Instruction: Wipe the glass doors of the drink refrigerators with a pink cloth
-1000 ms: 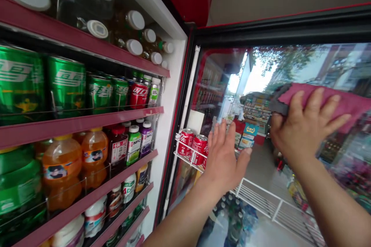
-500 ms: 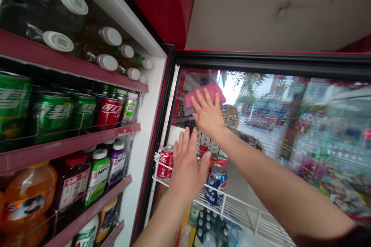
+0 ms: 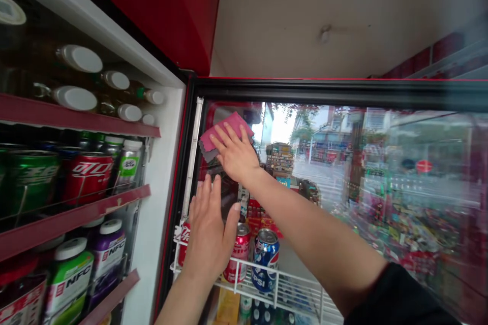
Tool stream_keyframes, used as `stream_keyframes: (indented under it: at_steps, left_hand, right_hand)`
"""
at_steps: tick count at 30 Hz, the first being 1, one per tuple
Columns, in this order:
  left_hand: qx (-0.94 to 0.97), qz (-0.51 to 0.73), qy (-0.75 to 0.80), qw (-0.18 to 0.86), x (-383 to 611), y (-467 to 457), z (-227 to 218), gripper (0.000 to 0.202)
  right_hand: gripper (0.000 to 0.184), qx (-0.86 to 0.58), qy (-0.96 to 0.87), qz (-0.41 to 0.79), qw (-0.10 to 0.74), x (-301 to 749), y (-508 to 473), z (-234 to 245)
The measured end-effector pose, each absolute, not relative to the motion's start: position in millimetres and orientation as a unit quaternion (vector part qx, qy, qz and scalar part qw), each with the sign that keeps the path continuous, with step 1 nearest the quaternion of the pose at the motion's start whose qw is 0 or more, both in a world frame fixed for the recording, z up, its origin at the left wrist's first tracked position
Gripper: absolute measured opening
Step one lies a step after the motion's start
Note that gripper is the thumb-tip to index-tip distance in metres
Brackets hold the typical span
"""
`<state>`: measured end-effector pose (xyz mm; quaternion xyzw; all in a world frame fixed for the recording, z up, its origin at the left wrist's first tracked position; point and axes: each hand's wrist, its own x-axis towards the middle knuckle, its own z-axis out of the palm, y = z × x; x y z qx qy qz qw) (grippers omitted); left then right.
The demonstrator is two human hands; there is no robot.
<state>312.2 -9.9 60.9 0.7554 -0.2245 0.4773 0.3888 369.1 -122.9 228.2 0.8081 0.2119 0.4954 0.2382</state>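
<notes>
My right hand [image 3: 238,155] lies with fingers spread over a pink cloth [image 3: 225,129], holding it against the glass door [image 3: 324,172] near its upper left corner. A grey, zigzag-cut layer shows under the cloth's lower left edge. Lower and to the left, my left hand [image 3: 209,233] is raised with nothing in it. Its fingers are stretched out and its thumb stands apart; I cannot tell whether it touches the glass. The left hand partly hides a red can [image 3: 183,238] and a pinkish-red can [image 3: 240,251]. A blue Pepsi can [image 3: 265,259] stands to their right.
A white wire rack [image 3: 297,289] on the door's inside carries the cans. At left, the open fridge has shelves with pink front strips [image 3: 76,216], full of cans and bottles. A black door frame [image 3: 324,94] borders the glass. Street and shop goods show in the glass.
The view has swung right, so fridge and door sit further left. My right hand and the cloth have shifted slightly toward the door's left frame, and the grey layer now shows. My left hand stays open.
</notes>
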Motion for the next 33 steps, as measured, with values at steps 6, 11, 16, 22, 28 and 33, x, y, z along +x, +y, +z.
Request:
stream_keyframes:
  at_steps: [6, 11, 16, 22, 28, 33]
  left_hand:
    - [0.745, 0.485, -0.258, 0.379, 307, -39, 61, 0.072]
    - [0.739, 0.483, -0.278, 0.380, 296, -64, 64, 0.073]
    - [0.738, 0.470, -0.295, 0.383, 284, -91, 68, 0.074]
    - [0.730, 0.470, -0.320, 0.379, 265, -124, 73, 0.074]
    - [0.722, 0.457, -0.350, 0.384, 246, -160, 78, 0.077]
    - [0.723, 0.447, -0.368, 0.377, 228, -189, 79, 0.078]
  right_hand:
    - [0.067, 0.794, 0.209, 0.525, 0.226, 352, -163, 235]
    - [0.068, 0.793, 0.189, 0.540, 0.209, 328, -203, 241]
    - [0.068, 0.782, 0.174, 0.563, 0.204, 307, -246, 245]
    - [0.067, 0.770, 0.137, 0.586, 0.210, 278, -298, 251]
    - [0.067, 0.772, 0.084, 0.589, 0.224, 242, -352, 255]
    - [0.069, 0.765, 0.037, 0.601, 0.229, 211, -404, 252]
